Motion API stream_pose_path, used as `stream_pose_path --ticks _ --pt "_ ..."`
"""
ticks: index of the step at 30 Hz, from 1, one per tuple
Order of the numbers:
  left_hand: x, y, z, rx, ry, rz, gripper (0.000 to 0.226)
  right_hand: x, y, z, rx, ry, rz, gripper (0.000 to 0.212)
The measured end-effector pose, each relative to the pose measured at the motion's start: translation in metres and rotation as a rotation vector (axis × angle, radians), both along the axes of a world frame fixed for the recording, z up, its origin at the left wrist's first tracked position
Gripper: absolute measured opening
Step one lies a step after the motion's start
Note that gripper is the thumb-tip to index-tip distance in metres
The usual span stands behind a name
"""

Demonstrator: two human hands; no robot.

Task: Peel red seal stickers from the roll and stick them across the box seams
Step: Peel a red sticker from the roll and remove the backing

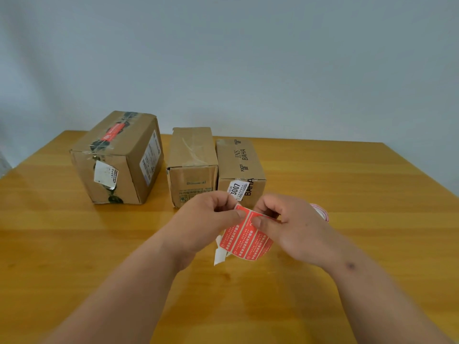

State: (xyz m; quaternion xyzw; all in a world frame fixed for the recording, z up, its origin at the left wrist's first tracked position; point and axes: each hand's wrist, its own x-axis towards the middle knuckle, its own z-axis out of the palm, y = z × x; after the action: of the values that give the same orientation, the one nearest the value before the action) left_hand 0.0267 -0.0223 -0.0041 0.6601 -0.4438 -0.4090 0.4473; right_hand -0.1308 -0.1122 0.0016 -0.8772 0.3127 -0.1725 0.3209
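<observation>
A strip of red seal stickers (244, 238) on white backing hangs over the table between my hands. My left hand (206, 219) pinches its top left corner. My right hand (290, 224) pinches the top right, thumb on the red face. The sticker roll (321, 212) peeks out behind my right hand. Three cardboard boxes stand at the back. The large left box (116, 157) carries a red seal sticker (113, 131) across its taped top seam. The middle box (192, 165) and the right box (238, 165) printed "INS BAHA" show none on top.
The wooden table (347, 194) spreads wide to the right and in front of the boxes. A plain grey wall rises behind its far edge. White backing paper (219, 254) dangles under the strip.
</observation>
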Motion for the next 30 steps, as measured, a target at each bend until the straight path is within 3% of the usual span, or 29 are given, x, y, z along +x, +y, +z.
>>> stream_pose_path --ticks 4,15,23,30 --pt "0.002 0.000 0.007 -0.012 -0.169 -0.041 0.019 0.003 0.000 0.003 -0.024 0.025 0.027 0.013" --pt "0.002 -0.001 0.014 -0.021 -0.422 -0.065 0.020 0.009 0.001 0.010 -0.142 0.119 0.053 0.028" --pt "0.002 -0.004 0.014 -0.013 -0.477 -0.070 0.024 0.009 0.003 0.021 -0.207 0.194 0.049 0.034" --pt "0.002 -0.004 0.011 0.004 -0.343 -0.068 0.021 0.009 0.003 0.021 -0.234 0.176 0.067 0.028"
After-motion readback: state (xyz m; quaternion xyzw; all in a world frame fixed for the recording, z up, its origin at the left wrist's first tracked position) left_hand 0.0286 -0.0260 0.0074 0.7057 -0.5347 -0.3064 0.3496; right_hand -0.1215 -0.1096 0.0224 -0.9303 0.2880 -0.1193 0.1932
